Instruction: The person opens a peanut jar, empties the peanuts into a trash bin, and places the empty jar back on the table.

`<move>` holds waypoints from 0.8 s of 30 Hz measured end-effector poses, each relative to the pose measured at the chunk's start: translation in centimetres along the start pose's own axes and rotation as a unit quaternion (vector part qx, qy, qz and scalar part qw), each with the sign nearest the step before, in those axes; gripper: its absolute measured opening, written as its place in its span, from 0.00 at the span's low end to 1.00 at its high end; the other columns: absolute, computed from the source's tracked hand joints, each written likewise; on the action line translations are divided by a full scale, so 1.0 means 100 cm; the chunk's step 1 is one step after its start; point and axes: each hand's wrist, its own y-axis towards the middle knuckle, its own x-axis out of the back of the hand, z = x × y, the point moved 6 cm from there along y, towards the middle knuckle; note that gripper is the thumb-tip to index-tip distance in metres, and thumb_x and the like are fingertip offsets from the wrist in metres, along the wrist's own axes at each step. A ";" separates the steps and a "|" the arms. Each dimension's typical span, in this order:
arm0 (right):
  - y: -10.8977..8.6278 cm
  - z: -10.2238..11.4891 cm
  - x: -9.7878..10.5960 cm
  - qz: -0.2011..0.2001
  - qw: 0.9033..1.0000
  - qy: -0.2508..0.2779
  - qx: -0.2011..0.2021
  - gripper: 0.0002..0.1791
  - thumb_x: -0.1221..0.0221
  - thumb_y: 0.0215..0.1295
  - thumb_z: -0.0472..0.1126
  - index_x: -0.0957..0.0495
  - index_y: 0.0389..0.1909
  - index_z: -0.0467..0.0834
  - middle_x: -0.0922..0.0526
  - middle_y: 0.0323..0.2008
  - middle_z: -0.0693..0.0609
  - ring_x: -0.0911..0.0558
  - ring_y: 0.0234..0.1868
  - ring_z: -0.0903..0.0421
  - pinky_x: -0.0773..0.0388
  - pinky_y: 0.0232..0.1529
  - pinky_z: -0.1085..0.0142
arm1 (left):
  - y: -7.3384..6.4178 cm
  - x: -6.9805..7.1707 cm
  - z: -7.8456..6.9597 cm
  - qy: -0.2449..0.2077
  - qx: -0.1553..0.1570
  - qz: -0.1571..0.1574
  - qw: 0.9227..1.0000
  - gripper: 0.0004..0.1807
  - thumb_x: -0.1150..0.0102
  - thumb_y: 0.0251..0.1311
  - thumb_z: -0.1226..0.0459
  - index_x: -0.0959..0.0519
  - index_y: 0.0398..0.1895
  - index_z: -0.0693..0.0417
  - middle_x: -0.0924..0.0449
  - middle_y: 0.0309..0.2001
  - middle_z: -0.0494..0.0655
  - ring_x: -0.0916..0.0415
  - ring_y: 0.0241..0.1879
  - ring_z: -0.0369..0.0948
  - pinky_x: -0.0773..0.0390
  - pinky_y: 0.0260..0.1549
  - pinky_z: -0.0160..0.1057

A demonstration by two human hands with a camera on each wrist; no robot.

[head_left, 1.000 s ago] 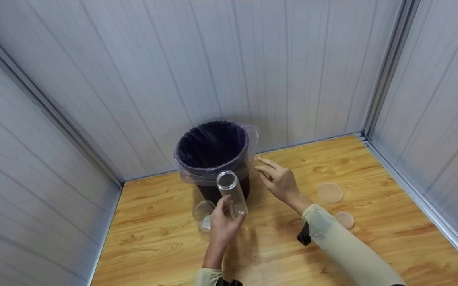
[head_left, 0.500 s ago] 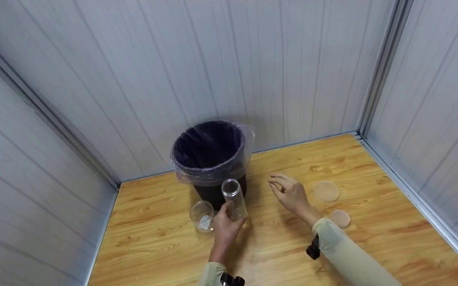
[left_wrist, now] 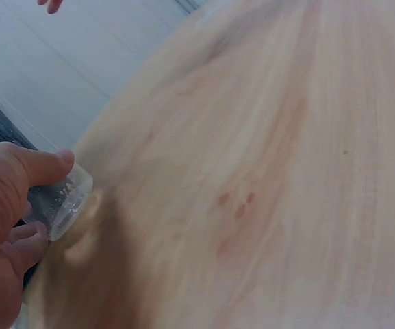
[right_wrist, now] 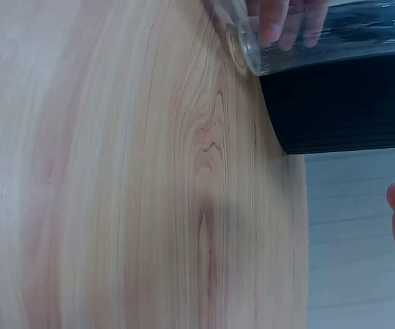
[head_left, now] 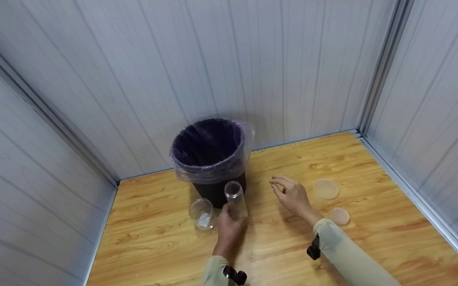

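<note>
My left hand [head_left: 228, 230] grips a tall clear jar [head_left: 239, 207] with an uncovered mouth, fingers and thumb around its lower part. The jar stands nearly upright just in front of a black trash bin [head_left: 215, 194]. In the left wrist view, the jar's base [left_wrist: 70, 205] is close to the wood surface; whether it touches I cannot tell. A shorter clear container [head_left: 200, 210] with a white patch inside sits to the left of that hand. To the right of the bin, my right hand [head_left: 291, 196] hovers with loosely bent fingers and holds nothing.
A purple bag [head_left: 209, 172] lines the bin and folds over its rim. Two round translucent discs, a larger one [head_left: 326, 189] and a smaller one [head_left: 340, 216], lie on the wood-patterned surface [head_left: 153, 246] at right. Pale panel walls [head_left: 213, 59] enclose the back and sides.
My left hand has lowered the tall jar and shifted it slightly right. My right hand has moved away from the bin, to the right and slightly nearer; it is almost still over the last half second.
</note>
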 end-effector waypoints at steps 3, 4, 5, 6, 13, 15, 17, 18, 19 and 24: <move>0.000 -0.001 0.000 0.005 1.000 -0.002 0.000 0.09 0.36 0.63 0.35 0.14 0.42 0.46 0.15 0.47 0.51 0.26 0.20 0.68 0.26 0.20 0.71 | -0.003 -0.001 0.007 -0.007 0.010 -0.005 1.000 0.31 0.27 0.40 0.74 0.27 0.52 0.65 0.20 0.46 0.58 0.22 0.47 0.50 0.22 0.47 0.47; 0.000 -0.001 0.000 0.005 1.000 -0.001 0.000 0.09 0.36 0.63 0.35 0.14 0.42 0.45 0.15 0.47 0.50 0.26 0.20 0.68 0.26 0.20 0.71 | -0.004 0.000 0.009 -0.008 0.013 -0.007 1.000 0.31 0.28 0.41 0.75 0.28 0.52 0.65 0.20 0.46 0.57 0.22 0.47 0.50 0.22 0.47 0.47; 0.000 -0.001 0.000 0.005 1.000 -0.001 0.000 0.09 0.36 0.63 0.35 0.14 0.43 0.45 0.15 0.46 0.50 0.26 0.20 0.68 0.27 0.20 0.71 | -0.005 0.000 0.010 -0.010 0.015 -0.008 1.000 0.31 0.28 0.41 0.75 0.28 0.53 0.64 0.20 0.45 0.57 0.22 0.47 0.51 0.22 0.47 0.47; 0.000 -0.001 0.000 0.004 1.000 -0.001 -0.001 0.09 0.36 0.63 0.35 0.14 0.43 0.45 0.15 0.46 0.49 0.26 0.20 0.68 0.27 0.20 0.71 | -0.006 0.000 0.010 -0.009 0.015 -0.009 1.000 0.31 0.28 0.41 0.75 0.28 0.53 0.64 0.20 0.45 0.57 0.23 0.47 0.51 0.22 0.47 0.47; 0.004 0.001 0.002 0.014 1.000 -0.004 -0.016 0.09 0.37 0.64 0.36 0.15 0.44 0.45 0.15 0.45 0.48 0.26 0.20 0.67 0.26 0.20 0.69 | -0.010 -0.001 0.008 -0.011 -0.010 -0.026 1.000 0.38 0.28 0.38 0.77 0.32 0.58 0.68 0.23 0.49 0.62 0.25 0.51 0.54 0.25 0.51 0.51; 0.006 0.002 0.004 0.015 1.000 -0.004 -0.020 0.09 0.38 0.65 0.36 0.15 0.44 0.46 0.15 0.45 0.49 0.26 0.20 0.67 0.26 0.20 0.69 | -0.011 -0.001 0.005 -0.019 -0.025 -0.036 0.999 0.42 0.27 0.36 0.78 0.35 0.60 0.70 0.25 0.53 0.65 0.27 0.54 0.56 0.28 0.55 0.52; 0.009 0.002 0.005 0.015 1.000 -0.009 -0.022 0.08 0.38 0.65 0.37 0.15 0.43 0.47 0.15 0.42 0.51 0.26 0.20 0.67 0.26 0.20 0.69 | -0.013 0.002 -0.003 -0.010 -0.043 -0.057 0.997 0.46 0.27 0.36 0.78 0.38 0.64 0.71 0.29 0.57 0.67 0.31 0.58 0.57 0.31 0.58 0.52; 0.010 0.002 0.007 0.013 1.000 -0.011 -0.023 0.08 0.39 0.66 0.37 0.15 0.43 0.47 0.14 0.41 0.52 0.26 0.20 0.67 0.27 0.19 0.69 | -0.014 0.004 -0.007 -0.001 -0.051 -0.070 0.996 0.48 0.27 0.35 0.77 0.40 0.65 0.71 0.31 0.59 0.67 0.33 0.60 0.57 0.33 0.59 0.52; 0.012 0.002 0.009 0.010 1.000 -0.014 -0.025 0.07 0.39 0.66 0.38 0.15 0.42 0.47 0.14 0.39 0.53 0.26 0.19 0.68 0.28 0.19 0.69 | -0.016 0.007 -0.013 0.013 -0.059 -0.083 0.995 0.50 0.27 0.36 0.76 0.41 0.67 0.70 0.33 0.61 0.67 0.35 0.62 0.56 0.34 0.60 0.52; 0.028 0.006 0.025 -0.016 0.999 -0.024 -0.017 0.07 0.41 0.67 0.38 0.15 0.39 0.46 0.15 0.32 0.53 0.24 0.19 0.65 0.28 0.17 0.68 | -0.021 0.027 -0.057 0.105 -0.151 -0.156 0.970 0.48 0.28 0.38 0.69 0.39 0.68 0.70 0.34 0.63 0.64 0.39 0.65 0.57 0.37 0.62 0.54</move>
